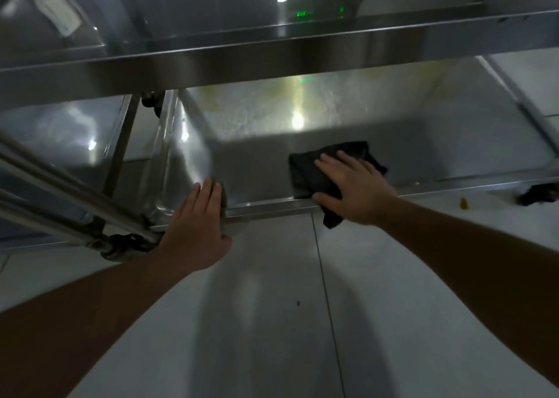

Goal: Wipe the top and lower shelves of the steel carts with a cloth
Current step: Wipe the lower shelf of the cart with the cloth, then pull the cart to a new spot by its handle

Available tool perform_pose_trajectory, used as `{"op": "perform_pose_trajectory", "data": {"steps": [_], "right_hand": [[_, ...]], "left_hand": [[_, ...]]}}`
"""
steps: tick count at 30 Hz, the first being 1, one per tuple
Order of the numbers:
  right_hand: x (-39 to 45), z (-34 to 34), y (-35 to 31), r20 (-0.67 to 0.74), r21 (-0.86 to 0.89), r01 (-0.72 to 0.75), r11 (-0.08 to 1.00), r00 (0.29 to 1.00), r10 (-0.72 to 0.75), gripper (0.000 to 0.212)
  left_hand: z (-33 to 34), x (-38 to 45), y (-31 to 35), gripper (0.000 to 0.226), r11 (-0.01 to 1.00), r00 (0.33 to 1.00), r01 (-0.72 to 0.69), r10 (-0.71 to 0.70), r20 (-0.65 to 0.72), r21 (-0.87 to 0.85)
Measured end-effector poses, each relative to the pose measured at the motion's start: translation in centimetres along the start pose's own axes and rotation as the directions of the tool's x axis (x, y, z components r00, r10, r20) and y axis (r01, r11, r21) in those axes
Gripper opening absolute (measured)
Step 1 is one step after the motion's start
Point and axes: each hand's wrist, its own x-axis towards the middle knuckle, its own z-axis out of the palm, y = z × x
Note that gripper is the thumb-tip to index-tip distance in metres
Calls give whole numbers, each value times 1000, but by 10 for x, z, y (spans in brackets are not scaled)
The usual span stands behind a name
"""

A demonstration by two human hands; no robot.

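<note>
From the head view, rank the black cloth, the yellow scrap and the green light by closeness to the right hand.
1. Black cloth, under the right hand.
2. Yellow scrap, on the floor to its right.
3. Green light, reflected in the top shelf.

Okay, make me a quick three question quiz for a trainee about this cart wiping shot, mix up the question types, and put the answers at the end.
1. True or false: the right hand presses the dark folded cloth flat on the lower steel shelf.
2. Where does the left hand rest?
A. on the top steel shelf
B. at the near left corner of the lower shelf
C. on the pale tiled floor
3. Fill in: yellowish stains show towards the ____ of the lower shelf.

Key
1. True; part of the cloth hangs over the front rim.
2. B
3. back
</note>
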Motion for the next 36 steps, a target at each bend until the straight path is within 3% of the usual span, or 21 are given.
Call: {"op": "perform_pose_trajectory", "data": {"steps": [3,6,10,15,21,26,31,36], "right_hand": [[-16,6,-5,16,11,138,990,990,-139,88],[-34,9,-9,-37,-11,142,990,989,-142,77],[-59,-12,-21,-27,-26,64,998,998,-64,61],[-116,-55,-31,180,-53,-122,991,975,130,53],[-224,-102,-42,422,-79,-378,922,825,375,44],[-316,-184,-58,547,-62,-618,784,636,544,32],[-380,-312,-62,603,-26,-751,660,514,610,29],[-423,-464,-47,586,24,-799,601,499,639,30]], "left_hand": [[-4,-3,20,110,999,999,-44,43,-20,-27],[-9,-7,48,105,993,993,-114,113,-35,-35],[-20,-19,84,94,991,991,-121,123,49,-51],[-45,-55,130,83,994,961,-107,100,259,11],[-102,-127,174,78,984,860,-166,116,497,58],[-198,-186,220,75,980,770,-193,128,625,37],[-329,-210,277,73,973,766,-230,185,615,-7],[-460,-219,358,66,967,789,-253,226,571,-34]]}}
